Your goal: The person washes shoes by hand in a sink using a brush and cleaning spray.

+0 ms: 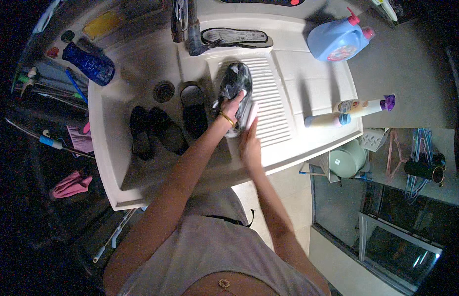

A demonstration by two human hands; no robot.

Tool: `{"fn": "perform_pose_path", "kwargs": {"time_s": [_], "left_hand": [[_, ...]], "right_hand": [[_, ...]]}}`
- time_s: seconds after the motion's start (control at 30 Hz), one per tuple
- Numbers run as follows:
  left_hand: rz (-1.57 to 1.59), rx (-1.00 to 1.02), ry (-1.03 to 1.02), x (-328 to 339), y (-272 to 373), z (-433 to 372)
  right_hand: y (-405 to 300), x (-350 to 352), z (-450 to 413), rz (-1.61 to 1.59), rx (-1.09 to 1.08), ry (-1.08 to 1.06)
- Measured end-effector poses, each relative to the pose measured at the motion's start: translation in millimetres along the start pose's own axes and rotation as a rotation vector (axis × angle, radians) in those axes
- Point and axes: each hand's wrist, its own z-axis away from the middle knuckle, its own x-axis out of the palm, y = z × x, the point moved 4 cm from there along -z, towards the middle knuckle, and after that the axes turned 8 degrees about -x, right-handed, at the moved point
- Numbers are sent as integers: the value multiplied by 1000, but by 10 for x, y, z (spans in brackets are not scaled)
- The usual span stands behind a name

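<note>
A black shoe [235,74] streaked with white suds rests on the ridged washboard [274,122] of a white sink. My left hand [232,106] grips it from the near side, thumb along its edge. In my right hand [250,148] is a pale pink brush [253,114], held against the shoe's right side; its bristles are hidden. Down in the basin to the left lie a black slipper or shoe [192,107] and two more dark shoes [141,131]. A pair of insoles [237,37] lies on the ledge behind the washboard.
A metal faucet [179,22] reaches over the back of the basin, near the drain [163,91]. A dark blue bottle [89,64] stands at the left rim. On the right are a light blue detergent jug [331,40] and two bottles [322,120]. Hangers [418,162] hang beyond.
</note>
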Motion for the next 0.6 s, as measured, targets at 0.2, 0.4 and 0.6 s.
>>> {"fn": "perform_pose_path", "kwargs": {"time_s": [0.2, 0.4, 0.6], "left_hand": [[-353, 313, 76, 221, 95, 440], [-697, 269, 100, 242, 47, 374], [-592, 319, 121, -26, 58, 135]], "right_hand": [[91, -190, -480, -142, 70, 135], [595, -384, -1309, 1, -50, 101], [301, -72, -243, 39, 61, -48]]}}
